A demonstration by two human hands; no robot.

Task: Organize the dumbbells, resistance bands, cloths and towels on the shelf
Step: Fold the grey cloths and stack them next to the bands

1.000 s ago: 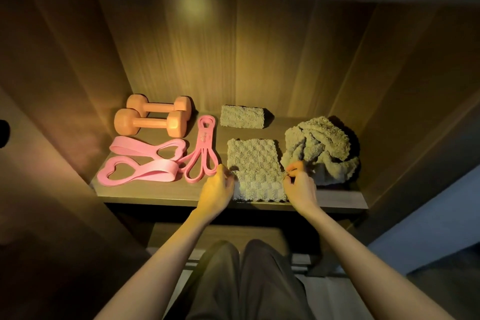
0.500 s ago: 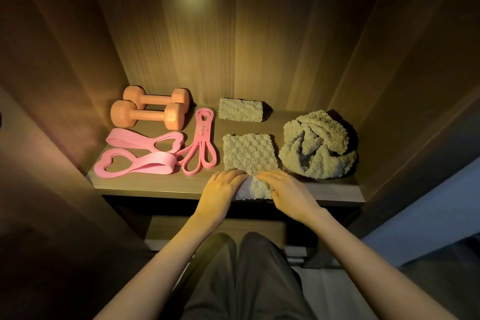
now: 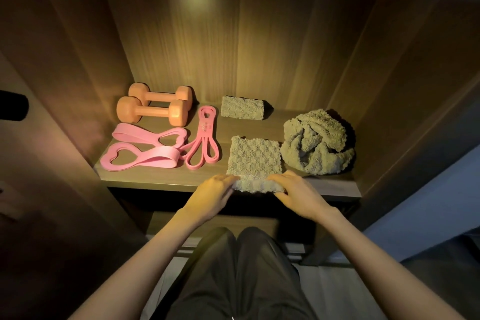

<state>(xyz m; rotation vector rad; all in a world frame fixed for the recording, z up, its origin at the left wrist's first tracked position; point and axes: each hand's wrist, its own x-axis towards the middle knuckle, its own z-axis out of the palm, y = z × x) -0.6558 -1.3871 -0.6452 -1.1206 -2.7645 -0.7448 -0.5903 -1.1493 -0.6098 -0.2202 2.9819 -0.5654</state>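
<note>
Head: left grip (image 3: 213,193), right grip (image 3: 298,195) hold cloth (image 3: 255,157).

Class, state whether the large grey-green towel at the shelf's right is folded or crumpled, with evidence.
Crumpled: the large grey-green fluffy towel lies in a bunched heap of irregular twists, no straight edges.

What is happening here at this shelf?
A person is tidying a shelf. The left hand and right hand grip the near edge of a checked cloth, which is curled over. Dumbbells and pink resistance bands lie neatly at left; a crumpled towel sits at right.
</note>
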